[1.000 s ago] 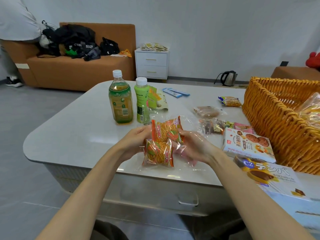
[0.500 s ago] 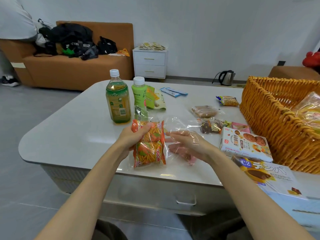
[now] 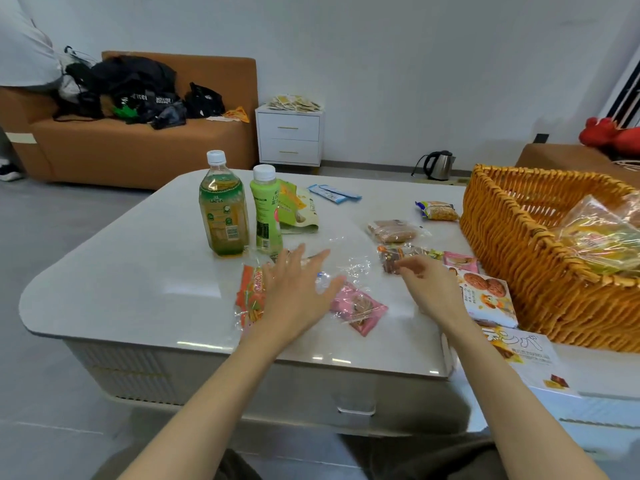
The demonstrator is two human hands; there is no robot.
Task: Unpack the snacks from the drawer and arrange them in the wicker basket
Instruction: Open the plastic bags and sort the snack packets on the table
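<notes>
Since half a second ago the orange stick-snack packets in clear wrap have gone from the left hand's grip down onto the white glossy table, lying flat near the front edge, partly under the wrist. That left hand is now spread wide and flat with nothing in it, hovering over the crinkly clear plastic wrap. Right hand is loosely curled, fingertips at the small dark wrapped candy pack; can't tell if it's actually pinching it yet. A pink wrapped snack sits between the hands.

Looks like the sorting bit: loose snacks are out, and the woven orange wicker basket on the right only has one clear bag in it. Next up, I'd guess, is getting a proper grip on a packet and carrying it over the rim.
</notes>
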